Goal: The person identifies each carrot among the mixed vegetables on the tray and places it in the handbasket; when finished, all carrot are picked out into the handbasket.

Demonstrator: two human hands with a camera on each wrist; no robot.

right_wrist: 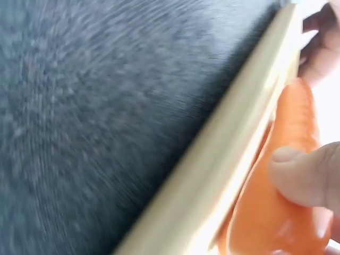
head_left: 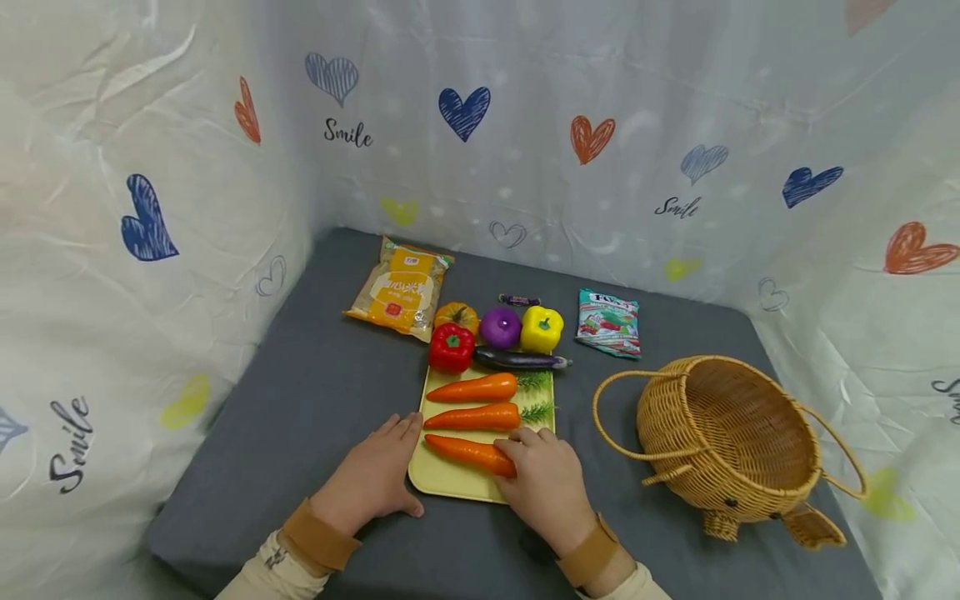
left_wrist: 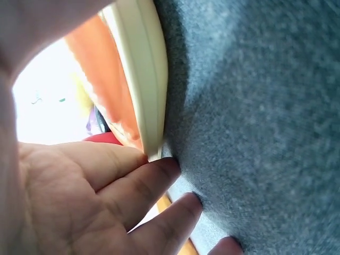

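Observation:
On a pale yellow tray [head_left: 450, 483] lie three orange carrots, side by side with tips to the left. My right hand [head_left: 551, 490] grips the thick end of the nearest carrot [head_left: 463, 451]; the thumb [right_wrist: 303, 175] presses its side in the right wrist view. Green leaves show at the thick ends of the middle carrot [head_left: 472, 417] and the far carrot [head_left: 476, 388], while the near one's are hidden. At the tray's left edge my left hand [head_left: 378, 477] has its fingers extended, with fingertips [left_wrist: 167, 167] against the rim and the grey cloth.
Behind the carrots sit a red pepper [head_left: 452, 350], pumpkin [head_left: 457, 315], purple onion-like vegetable [head_left: 500, 328], yellow pepper [head_left: 542, 330] and eggplant [head_left: 517, 359]. A yellow grain bag [head_left: 401, 287], wrapped candy [head_left: 519, 300] and green packet [head_left: 609, 323] lie farther back. Right stands a wicker basket [head_left: 675, 417].

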